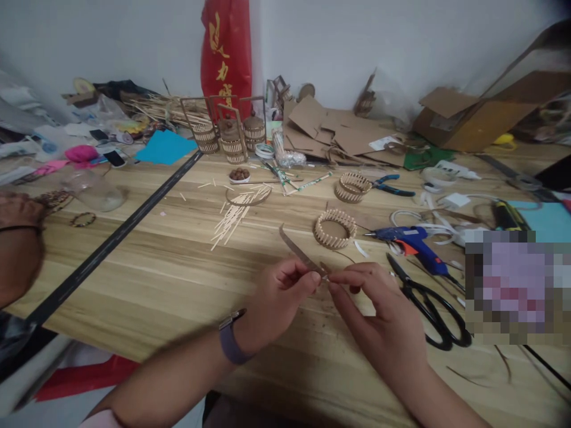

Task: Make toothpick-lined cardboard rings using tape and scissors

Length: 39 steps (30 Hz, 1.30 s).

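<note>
My left hand [285,294], with a watch on its wrist, pinches a thin brown strip [298,248] between thumb and fingers over the wooden table. The strip's free end points up and to the left. My right hand [379,309] is closed in a pinch at the near end of the strip, its fingertips meeting my left thumb; a small pale bit shows between them. Just beyond the hands lies a ring of small wooden pegs [335,229]. A blue glue gun [413,241] and black scissors [435,309] lie to the right of it.
Loose thin sticks [234,217] and a brown hoop lie left of centre. Pliers [392,185] touch a second peg ring [352,187]. Small lantern-like baskets [234,142] and cardboard [339,131] stand behind. Another person's arm [20,255] rests at the far left.
</note>
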Motion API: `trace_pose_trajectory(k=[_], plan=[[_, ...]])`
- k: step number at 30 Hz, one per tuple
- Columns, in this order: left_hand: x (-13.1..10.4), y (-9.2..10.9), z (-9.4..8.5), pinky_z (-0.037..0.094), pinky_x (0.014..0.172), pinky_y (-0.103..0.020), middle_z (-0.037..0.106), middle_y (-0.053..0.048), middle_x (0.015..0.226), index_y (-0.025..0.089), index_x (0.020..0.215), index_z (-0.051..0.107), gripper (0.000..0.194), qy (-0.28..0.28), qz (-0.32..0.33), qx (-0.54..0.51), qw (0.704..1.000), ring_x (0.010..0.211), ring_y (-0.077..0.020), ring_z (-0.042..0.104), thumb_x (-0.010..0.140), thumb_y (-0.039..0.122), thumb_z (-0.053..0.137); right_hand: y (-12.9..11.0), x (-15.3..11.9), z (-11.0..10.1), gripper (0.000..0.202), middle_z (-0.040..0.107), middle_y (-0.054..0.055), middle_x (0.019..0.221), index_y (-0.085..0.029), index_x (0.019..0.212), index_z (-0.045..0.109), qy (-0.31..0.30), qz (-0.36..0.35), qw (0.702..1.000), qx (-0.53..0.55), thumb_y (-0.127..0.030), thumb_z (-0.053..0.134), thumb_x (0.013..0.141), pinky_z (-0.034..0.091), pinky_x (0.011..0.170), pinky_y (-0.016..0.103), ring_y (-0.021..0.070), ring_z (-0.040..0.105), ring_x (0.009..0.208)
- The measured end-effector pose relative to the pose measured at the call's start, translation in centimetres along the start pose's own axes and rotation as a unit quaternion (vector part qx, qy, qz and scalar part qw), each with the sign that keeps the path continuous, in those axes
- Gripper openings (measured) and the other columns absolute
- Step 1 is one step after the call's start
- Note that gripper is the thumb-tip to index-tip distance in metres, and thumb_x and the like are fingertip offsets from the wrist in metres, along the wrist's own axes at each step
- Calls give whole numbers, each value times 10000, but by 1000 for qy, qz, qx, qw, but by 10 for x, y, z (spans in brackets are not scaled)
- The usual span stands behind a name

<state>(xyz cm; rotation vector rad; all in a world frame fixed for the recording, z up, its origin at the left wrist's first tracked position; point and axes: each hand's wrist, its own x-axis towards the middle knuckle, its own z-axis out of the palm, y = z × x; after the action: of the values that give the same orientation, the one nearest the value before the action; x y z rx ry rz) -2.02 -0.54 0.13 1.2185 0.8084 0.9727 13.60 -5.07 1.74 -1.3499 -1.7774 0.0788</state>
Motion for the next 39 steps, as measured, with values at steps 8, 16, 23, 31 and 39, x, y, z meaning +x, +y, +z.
trace_pose_trajectory(k=[8, 16, 23, 31, 39], plan=[[-3, -4, -2, 372, 601, -233, 522, 5, 716, 159, 738, 599, 287, -16, 43, 61, 997, 659, -115, 457, 874, 411, 626, -1, 1, -1, 89, 642, 6, 745, -239, 820, 664, -11, 35, 999, 28, -223, 597, 877, 445, 630, 301, 166, 607, 675], [-5, 1, -3, 392, 682, -251, 604, -14, 745, 180, 738, 622, 248, -15, 149, 217, 965, 718, -141, 540, 926, 334, 576, 0, 2, -1, 121, 613, 0, 680, -235, 764, 648, -31, 69, 996, 53, -219, 577, 860, 453, 605, 287, 160, 592, 637], [-6, 0, -2, 388, 667, -242, 579, -7, 731, 172, 735, 606, 250, -17, 162, 241, 957, 707, -132, 534, 933, 321, 569, 3, 1, -1, 117, 619, 0, 686, -231, 757, 653, -38, 71, 995, 52, -227, 590, 856, 446, 607, 288, 159, 583, 639], [-6, -1, -1, 387, 661, -246, 571, -7, 731, 171, 730, 608, 248, -24, 129, 208, 969, 707, -135, 528, 921, 327, 580, 3, 1, -2, 129, 627, 3, 691, -235, 755, 628, -56, 64, 995, 44, -213, 562, 865, 453, 603, 288, 162, 588, 647], [-6, 0, -1, 364, 629, -238, 550, 6, 708, 172, 714, 595, 263, -23, 125, 192, 973, 679, -122, 503, 920, 334, 586, 3, -2, 1, 119, 649, 15, 733, -237, 800, 630, -39, 49, 997, 51, -205, 553, 885, 462, 620, 294, 172, 614, 685]])
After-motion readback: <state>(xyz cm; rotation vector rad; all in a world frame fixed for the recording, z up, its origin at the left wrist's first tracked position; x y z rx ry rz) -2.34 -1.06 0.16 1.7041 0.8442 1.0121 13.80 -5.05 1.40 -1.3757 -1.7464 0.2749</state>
